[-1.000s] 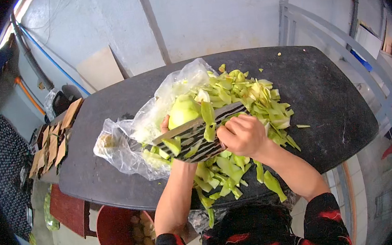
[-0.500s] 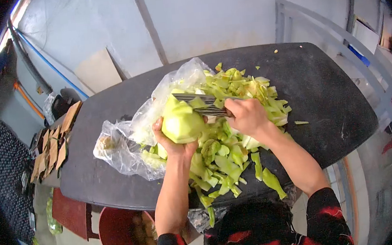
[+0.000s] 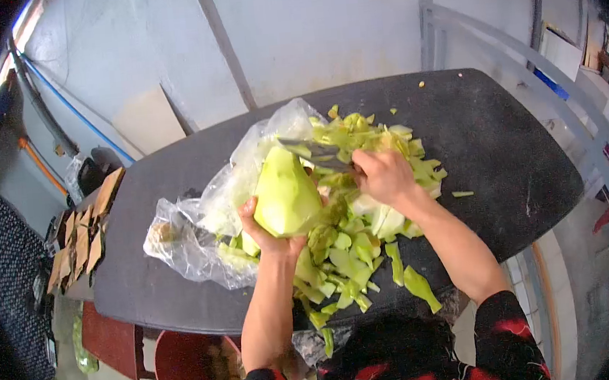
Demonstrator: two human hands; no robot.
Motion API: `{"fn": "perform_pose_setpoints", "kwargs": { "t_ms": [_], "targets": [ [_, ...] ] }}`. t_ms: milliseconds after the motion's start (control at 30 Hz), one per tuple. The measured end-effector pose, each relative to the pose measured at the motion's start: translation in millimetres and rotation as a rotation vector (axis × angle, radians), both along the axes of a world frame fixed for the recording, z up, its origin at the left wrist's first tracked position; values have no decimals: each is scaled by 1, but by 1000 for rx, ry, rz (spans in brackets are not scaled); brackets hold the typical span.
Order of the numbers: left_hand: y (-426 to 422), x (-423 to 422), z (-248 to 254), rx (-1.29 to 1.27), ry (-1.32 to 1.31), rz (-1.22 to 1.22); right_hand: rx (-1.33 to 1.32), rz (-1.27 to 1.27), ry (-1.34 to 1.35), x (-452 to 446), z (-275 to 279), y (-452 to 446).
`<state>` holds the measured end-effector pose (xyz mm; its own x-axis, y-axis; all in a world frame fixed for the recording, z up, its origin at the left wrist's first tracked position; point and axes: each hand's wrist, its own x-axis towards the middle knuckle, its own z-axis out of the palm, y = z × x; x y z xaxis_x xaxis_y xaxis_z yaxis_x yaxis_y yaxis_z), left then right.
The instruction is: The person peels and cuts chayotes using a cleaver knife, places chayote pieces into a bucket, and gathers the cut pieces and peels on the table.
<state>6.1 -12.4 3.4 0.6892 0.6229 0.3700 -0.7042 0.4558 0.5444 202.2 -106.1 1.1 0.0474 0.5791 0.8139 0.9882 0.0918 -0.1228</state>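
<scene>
My left hand (image 3: 274, 237) cups a large, pear-shaped, pale-green fruit (image 3: 287, 195) from below and the left side; its surface is faceted by cuts. My right hand (image 3: 384, 177) is closed round the handle of a knife (image 3: 319, 152). The knife's dark, motion-blurred blade points left, close to the fruit's upper right side; whether it touches I cannot tell. Under and around both hands lies a heap of green and whitish peelings (image 3: 350, 258). Behind the fruit, a clear plastic bag (image 3: 221, 186) spreads over the table, with pale contents partly showing.
The dark table (image 3: 489, 145) has a rounded edge near my body. Below its front left edge stands a red tub (image 3: 183, 378), beside a dark red stool (image 3: 111, 344). Cardboard pieces (image 3: 91, 237) lie left of the table. A grey metal railing (image 3: 517, 48) runs along the right.
The fruit has been tilted, so its narrow end now points up and more of its side faces me. The knife has shifted slightly beside it. The view has moved a little.
</scene>
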Motion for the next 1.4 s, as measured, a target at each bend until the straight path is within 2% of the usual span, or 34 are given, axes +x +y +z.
{"fn": "perform_pose_setpoints", "kwargs": {
  "t_ms": [100, 167, 200, 267, 333, 367, 400, 533, 667, 733, 867, 967, 1033, 1067, 1167, 1200, 1233, 1300, 1367, 1400],
  "targets": [
    [1, -2, -11, -28, -32, -20, 55, 60, -31, -16, 7, -12],
    [2, -1, -13, -174, 39, 145, 133, 245, -99, -41, 22, -26],
    [6, -7, -12, -179, 55, 94, 180, 293, -134, -52, 29, -31],
    [5, -7, -8, -113, -117, -98, 188, 302, -164, -61, 29, -34],
    [6, -11, -10, -191, -64, 18, 192, 241, -191, -49, 19, -22],
    [15, -9, -19, -229, -88, 48, 87, 156, -122, -28, 2, -7],
    [7, -8, -9, -86, -24, 58, 58, 94, -90, -15, -5, -1],
    [0, -6, 3, -41, 22, 81, -51, -35, -7, 1, -5, 4],
    [3, -2, -3, -180, 15, 106, 14, -2, 22, -11, -1, 0],
    [10, 2, -7, -340, 30, 187, 7, 9, 21, -12, 0, -1],
    [14, 5, -10, -400, 94, 272, 12, 15, -52, -20, 1, -7],
    [0, 6, -2, -460, 217, 353, 125, 173, -138, -44, 16, -19],
    [42, 3, -53, -222, -238, -197, 90, 244, -214, -56, 24, -27],
    [36, 2, -46, -221, -236, -199, 244, 292, -199, -62, 23, -21],
    [-3, 3, -8, -247, -3, 62, 158, 223, -301, -68, 24, -30],
    [-4, 7, -7, -199, -84, -8, 170, 232, -311, -69, 25, -32],
    [-3, 7, -8, -201, -83, -9, 168, 231, -310, -71, 24, -33],
    [-2, 4, -10, -42, -54, -2, 176, 244, -320, -74, 22, -34],
    [1, 3, -14, -114, -41, 10, 188, 246, -306, -70, 19, -28],
    [5, 3, -18, -238, -70, 25, 180, 239, -269, -63, 19, -23]
  ]
}}
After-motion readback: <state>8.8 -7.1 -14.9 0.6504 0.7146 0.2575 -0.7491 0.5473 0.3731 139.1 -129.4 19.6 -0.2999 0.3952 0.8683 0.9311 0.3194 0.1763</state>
